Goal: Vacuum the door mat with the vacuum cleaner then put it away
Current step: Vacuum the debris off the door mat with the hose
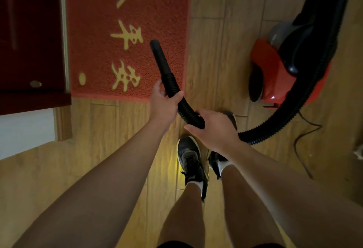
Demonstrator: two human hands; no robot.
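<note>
A red door mat with yellow characters lies on the wooden floor ahead of me. The black vacuum hose ends in a smooth black nozzle that points over the mat's right part. My left hand grips the ribbed hose just behind the nozzle. My right hand holds the hose a little further back. From there the hose loops right and up to the red and black vacuum cleaner, which stands on the floor right of the mat.
A dark red door with a round metal fitting borders the mat on the left. A black power cord trails over the floor at the right. My two feet in dark shoes stand just below the hands.
</note>
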